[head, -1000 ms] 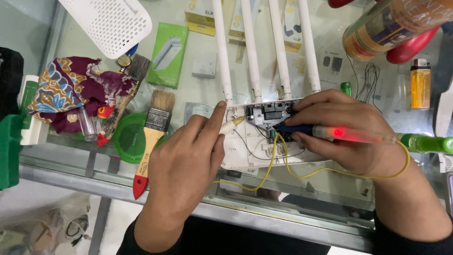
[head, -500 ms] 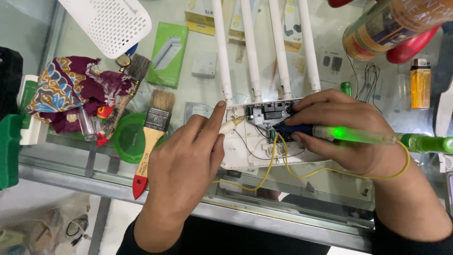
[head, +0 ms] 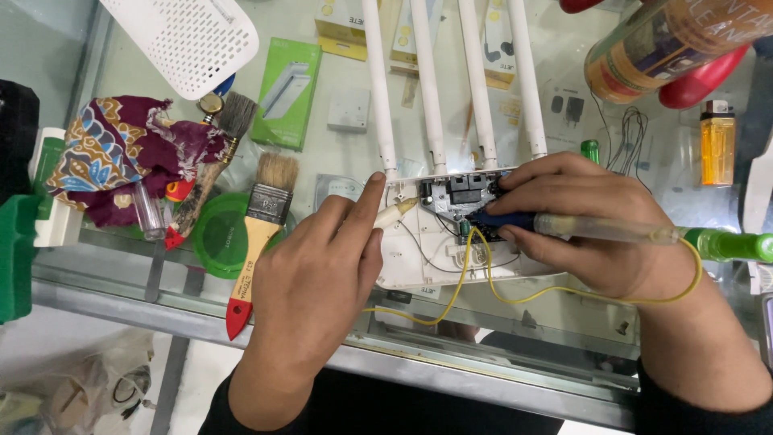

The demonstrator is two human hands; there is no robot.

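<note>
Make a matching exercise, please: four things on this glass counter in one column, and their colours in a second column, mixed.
Things:
1. flat paintbrush with pale bristles
2. small plastic lighter
3. round plastic lid
4. thin wire under the right hand

Colours:
A. green
B. yellow
C. wooden with red tip
D. orange

Pairs: 1-C, 2-D, 3-A, 4-B

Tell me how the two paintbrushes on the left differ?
The yellow brush is flat and wide, with pale bristles and a red-tipped handle; the dark brush is narrower, with grey bristles and a brownish handle. The yellow brush lies in full view beside the left hand; the dark brush's handle partly crosses the patterned cloth. Both point bristles-up on the glass counter.
</note>
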